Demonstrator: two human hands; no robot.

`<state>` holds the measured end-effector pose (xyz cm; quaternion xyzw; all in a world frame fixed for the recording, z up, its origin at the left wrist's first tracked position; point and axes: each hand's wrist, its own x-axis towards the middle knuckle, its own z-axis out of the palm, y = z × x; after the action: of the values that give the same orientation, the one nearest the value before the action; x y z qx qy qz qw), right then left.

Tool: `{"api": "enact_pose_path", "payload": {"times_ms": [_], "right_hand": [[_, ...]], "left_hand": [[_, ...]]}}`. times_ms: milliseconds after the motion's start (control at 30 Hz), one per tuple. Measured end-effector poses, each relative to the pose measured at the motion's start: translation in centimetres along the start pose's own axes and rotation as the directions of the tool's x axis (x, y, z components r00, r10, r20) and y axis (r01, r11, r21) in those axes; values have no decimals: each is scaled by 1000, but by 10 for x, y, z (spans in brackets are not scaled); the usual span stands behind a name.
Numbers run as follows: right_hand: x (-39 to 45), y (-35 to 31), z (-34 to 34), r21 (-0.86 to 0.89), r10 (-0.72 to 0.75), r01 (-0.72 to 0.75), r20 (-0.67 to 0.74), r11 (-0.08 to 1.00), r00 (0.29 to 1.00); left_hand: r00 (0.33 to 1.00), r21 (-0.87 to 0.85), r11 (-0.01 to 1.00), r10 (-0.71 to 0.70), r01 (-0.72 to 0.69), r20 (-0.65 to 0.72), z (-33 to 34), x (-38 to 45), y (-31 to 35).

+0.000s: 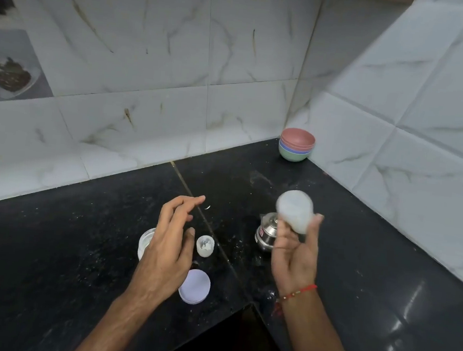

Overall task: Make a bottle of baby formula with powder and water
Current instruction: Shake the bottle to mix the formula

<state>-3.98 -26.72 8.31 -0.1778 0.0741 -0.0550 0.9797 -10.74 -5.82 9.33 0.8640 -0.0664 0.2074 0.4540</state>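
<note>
My right hand point(294, 255) holds a blurred, milky-white baby bottle point(296, 210) up above the counter, its base pointing toward the wall. My left hand point(171, 243) hovers open over the counter, fingers spread, holding nothing. Under it stands a white powder jar point(145, 240), mostly hidden by the hand. Its lavender lid point(195, 286) lies flat near my left wrist. A small clear bottle cap point(205, 245) stands just right of my left thumb. A small steel water pot point(267, 234) sits behind my right hand, partly hidden.
A stack of small bowls point(296, 147), pink on top, stands in the far corner. The black stone counter point(75, 259) is dusted with white specks and meets tiled walls behind and to the right. A dark gap opens at the counter's inner corner point(237, 340).
</note>
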Motion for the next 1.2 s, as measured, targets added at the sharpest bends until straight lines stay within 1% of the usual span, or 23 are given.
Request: {"api": "enact_pose_path", "payload": {"times_ms": [33,67,100,133,167,200,233,300,367,400,467,533,600,667,700,733,800,900,967,1033,1100,1167,1200], "right_hand": [[-4,0,0,-221,-36,53,82,974,996],[-6,-1,1,-490,-15,150,270,859,963],[-8,0,-1,-714,151,276,472,644,869],[-13,1,0,-825,401,373,540,424,740],[-18,1,1,-853,564,411,522,323,640],[-18,1,0,-865,598,393,500,312,626],[-18,0,1,-860,530,345,505,376,681],[-15,0,0,-743,194,240,445,624,874],[-3,-4,-4,-419,-51,128,190,899,980],[4,-7,-5,-199,-73,87,74,976,995],[7,-8,-8,5,-25,25,0,1000,1000],[2,-9,-9,-253,-10,45,137,966,990],[-6,-10,-8,-686,196,194,447,701,873],[-12,-7,-7,-856,530,343,510,386,677],[-12,-6,-7,-868,561,340,493,361,665],[-12,-4,-4,-855,509,309,501,417,700],[-12,-2,-1,-725,223,212,454,656,862],[5,-2,-5,-204,-56,70,77,977,995],[6,3,-7,11,-52,52,-21,999,998],[-6,7,-8,-186,-36,42,35,982,999],[-15,8,-13,-587,109,105,317,803,942],[-20,6,-17,-859,472,247,462,449,751],[-21,5,-16,-886,571,291,456,360,683]], "left_hand": [[1000,-2,1000,3,-3,0,1,1,1],[1000,-1,1000,12,-12,0,2,2,2],[1000,4,1000,22,-22,4,3,3,2],[1000,10,1000,29,-29,12,4,5,2],[999,15,999,32,-32,19,4,6,2],[999,15,999,34,-34,25,5,7,3],[999,11,999,37,-37,22,4,8,3],[999,5,999,34,-34,1,1,8,4],[1000,9,1000,21,-21,-8,-3,6,2],[1000,11,1000,14,-14,-8,-4,5,0],[1000,5,1000,1,-1,-4,-5,6,-2],[1000,-1,1000,-4,4,-2,-3,6,-1],[1000,-2,1000,5,-5,7,1,7,0],[1000,4,1000,13,-13,24,5,7,2],[999,8,1000,16,-16,31,6,8,3],[999,8,1000,20,-21,33,7,8,4],[999,-5,1000,26,-26,20,6,8,6],[1000,-13,1000,14,-14,10,4,5,3],[1000,-9,1000,7,-7,13,4,5,0],[1000,-11,1000,4,-3,13,4,5,0],[1000,-10,1000,6,-6,12,4,5,0],[1000,1,1000,10,-10,17,5,5,-1],[1000,8,1000,15,-15,21,4,6,0]]}}
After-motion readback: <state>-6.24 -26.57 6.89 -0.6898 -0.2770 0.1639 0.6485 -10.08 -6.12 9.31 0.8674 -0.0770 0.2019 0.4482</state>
